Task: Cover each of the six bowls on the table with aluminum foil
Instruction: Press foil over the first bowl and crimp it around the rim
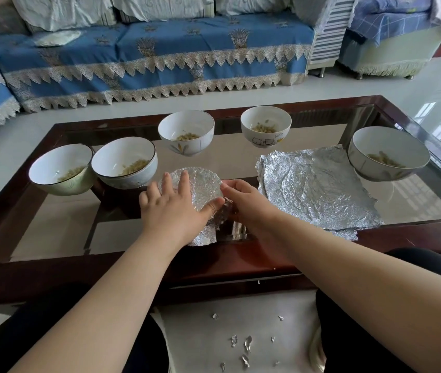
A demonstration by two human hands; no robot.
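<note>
Pressing my flat left hand on thin, tear-prone foil, my right hand pinched its 3 o'clock rim edge.

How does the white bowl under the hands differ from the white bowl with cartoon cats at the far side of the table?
The white bowl under the hands is covered with crinkled aluminum foil; the white bowl with cartoon cats is open, with yellowish food showing inside. The left hand presses flat on the covered bowl, the right hand grips its side; nothing touches the cat bowl. Both stand upright on the glass table.
</note>
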